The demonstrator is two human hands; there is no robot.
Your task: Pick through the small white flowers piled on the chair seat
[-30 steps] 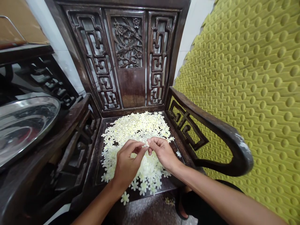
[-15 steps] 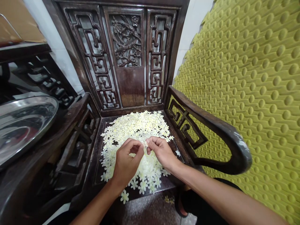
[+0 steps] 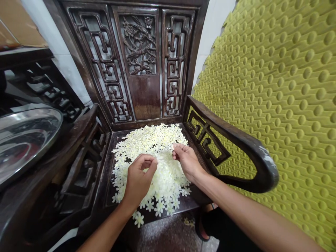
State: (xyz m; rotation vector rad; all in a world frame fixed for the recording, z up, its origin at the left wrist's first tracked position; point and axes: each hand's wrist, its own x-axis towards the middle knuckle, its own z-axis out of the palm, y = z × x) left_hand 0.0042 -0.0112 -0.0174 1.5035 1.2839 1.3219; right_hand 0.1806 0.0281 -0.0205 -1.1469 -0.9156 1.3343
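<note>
A heap of small cream-white blossoms (image 3: pixel 157 140) covers most of the seat of a dark carved wooden chair (image 3: pixel 109 182). My left hand (image 3: pixel 138 176) hovers over the near part of the heap, its fingers curled toward the thumb. My right hand (image 3: pixel 187 161) is over the heap's right side, with its fingertips down at the blossoms. The hands are apart. Whether either hand pinches a blossom is hidden by the fingers. One loose blossom (image 3: pixel 139 220) lies at the seat's front edge.
The chair has a fretwork backrest (image 3: pixel 139 94) and a curved right armrest (image 3: pixel 236 140). A steel tray (image 3: pixel 26 140) rests at the left. A yellow-green dimpled foam panel (image 3: pixel 275 87) fills the right. Several fallen blossoms (image 3: pixel 189 222) lie on the floor.
My hands have parted: the right hand moved right and away from the left, whose fingertips no longer meet it. The view has shifted slightly.
</note>
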